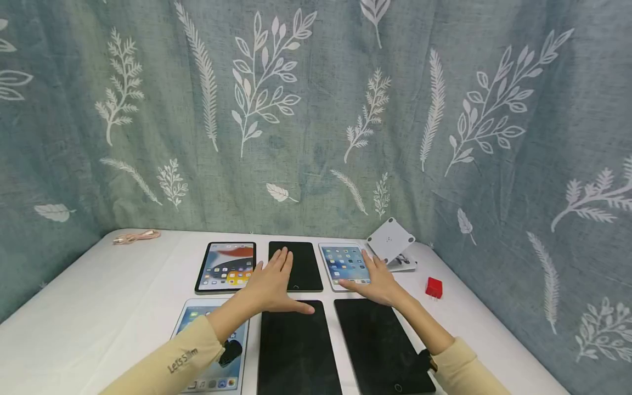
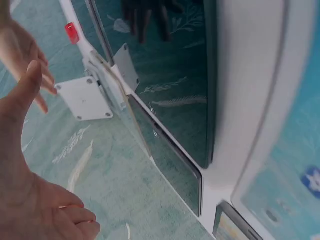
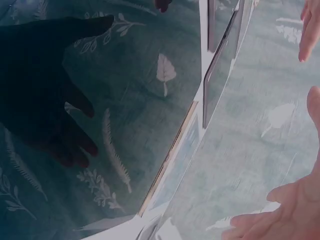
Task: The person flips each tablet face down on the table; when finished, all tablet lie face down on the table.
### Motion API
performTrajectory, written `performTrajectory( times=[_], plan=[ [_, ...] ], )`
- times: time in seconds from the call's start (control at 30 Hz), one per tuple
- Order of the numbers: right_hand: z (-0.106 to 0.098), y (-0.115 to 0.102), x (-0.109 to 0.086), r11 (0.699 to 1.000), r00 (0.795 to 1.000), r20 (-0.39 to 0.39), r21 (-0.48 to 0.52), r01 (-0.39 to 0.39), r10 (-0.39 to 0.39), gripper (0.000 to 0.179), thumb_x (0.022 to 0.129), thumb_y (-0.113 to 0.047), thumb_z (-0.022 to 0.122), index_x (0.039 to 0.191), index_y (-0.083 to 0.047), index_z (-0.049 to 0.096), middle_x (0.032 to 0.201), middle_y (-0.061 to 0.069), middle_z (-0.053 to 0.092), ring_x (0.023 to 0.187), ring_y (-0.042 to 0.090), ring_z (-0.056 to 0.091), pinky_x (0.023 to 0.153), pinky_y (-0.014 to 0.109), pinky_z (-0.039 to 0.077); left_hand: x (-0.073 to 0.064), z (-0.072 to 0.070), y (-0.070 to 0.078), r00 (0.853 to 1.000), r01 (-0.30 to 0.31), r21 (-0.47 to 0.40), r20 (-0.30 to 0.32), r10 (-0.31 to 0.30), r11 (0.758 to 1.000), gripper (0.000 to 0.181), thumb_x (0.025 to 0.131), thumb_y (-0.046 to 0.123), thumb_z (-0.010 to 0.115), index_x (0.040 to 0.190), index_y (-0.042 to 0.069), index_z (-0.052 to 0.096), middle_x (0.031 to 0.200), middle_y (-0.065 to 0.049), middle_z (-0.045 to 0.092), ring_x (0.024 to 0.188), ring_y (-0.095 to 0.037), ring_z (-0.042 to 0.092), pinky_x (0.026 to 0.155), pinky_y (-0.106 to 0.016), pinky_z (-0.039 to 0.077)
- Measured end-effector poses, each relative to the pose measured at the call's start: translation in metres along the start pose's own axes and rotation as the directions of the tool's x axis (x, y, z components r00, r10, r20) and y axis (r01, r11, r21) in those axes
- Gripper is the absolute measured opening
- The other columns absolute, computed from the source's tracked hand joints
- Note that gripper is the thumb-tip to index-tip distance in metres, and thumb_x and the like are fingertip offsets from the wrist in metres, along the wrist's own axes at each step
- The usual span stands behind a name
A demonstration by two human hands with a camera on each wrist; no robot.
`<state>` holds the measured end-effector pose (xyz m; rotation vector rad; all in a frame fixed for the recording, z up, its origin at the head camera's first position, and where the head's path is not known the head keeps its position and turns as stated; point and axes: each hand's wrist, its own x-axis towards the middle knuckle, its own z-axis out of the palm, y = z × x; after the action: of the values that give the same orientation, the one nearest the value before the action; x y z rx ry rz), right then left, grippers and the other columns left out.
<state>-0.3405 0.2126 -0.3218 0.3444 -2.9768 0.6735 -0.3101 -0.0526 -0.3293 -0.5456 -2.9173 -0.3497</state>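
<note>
Both hands hover over tablets laid in two rows, fingers spread and holding nothing. My left hand (image 1: 276,285) is above the gap between the black back tablet (image 1: 306,266) and the black front-middle tablet (image 1: 296,351), its thumb pointing right. The right hand (image 1: 377,282) hangs near the small white tablet (image 1: 340,262) with a lit screen, above the far end of the black front-right tablet (image 1: 380,345). In the left wrist view, the left hand (image 2: 35,200) is apart from the tablets. The right wrist view shows the right hand (image 3: 290,210) mirrored in a dark screen.
A dark-framed lit tablet (image 1: 219,266) lies back left; a white lit tablet (image 1: 195,312) lies front left, partly under the left sleeve. A white folding stand (image 1: 391,240) is at the back right, a red charger (image 1: 434,287) beyond the right hand. A pinkish cable (image 1: 137,236) lies far left.
</note>
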Motion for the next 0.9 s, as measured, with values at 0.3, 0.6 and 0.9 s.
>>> performTrajectory(
  times=[0.3,0.6,0.9],
  plan=[
    [-0.003,0.03,0.017,0.991,1.0,0.017,0.135,0.003,-0.005,0.102,0.084,-0.053,0.062,0.15,0.008,0.013,0.15,0.034,0.028,0.136,0.049,0.032,0.106,0.062,0.032,0.032,0.014,0.025,1.0,-0.008,0.038,0.027,0.007,0.999,0.122,0.068,0.076,0.065,0.151,-0.001,0.02,0.16,-0.017,0.017,0.148,-0.028,0.018,0.114,-0.052,0.028],
    [-0.005,0.059,0.031,0.983,0.984,0.107,0.106,-0.152,0.141,0.095,0.089,-0.051,0.057,0.147,0.011,0.016,0.15,0.036,0.023,0.137,0.051,0.027,0.106,0.061,0.031,0.073,0.032,0.046,1.0,-0.019,-0.049,0.016,0.02,0.999,0.109,0.079,0.064,0.065,0.149,-0.007,0.02,0.158,-0.022,0.02,0.146,-0.033,0.022,0.113,-0.047,0.032],
    [0.006,0.07,0.042,0.966,0.966,0.166,0.137,-0.221,0.198,0.091,0.091,-0.047,0.056,0.144,0.017,0.019,0.149,0.038,0.023,0.138,0.051,0.026,0.109,0.06,0.029,0.099,0.062,0.054,0.991,0.064,-0.037,0.118,-0.06,0.997,0.092,0.085,0.057,0.064,0.144,-0.007,0.034,0.15,-0.018,0.038,0.138,-0.027,0.038,0.107,-0.044,0.039]
  ],
)
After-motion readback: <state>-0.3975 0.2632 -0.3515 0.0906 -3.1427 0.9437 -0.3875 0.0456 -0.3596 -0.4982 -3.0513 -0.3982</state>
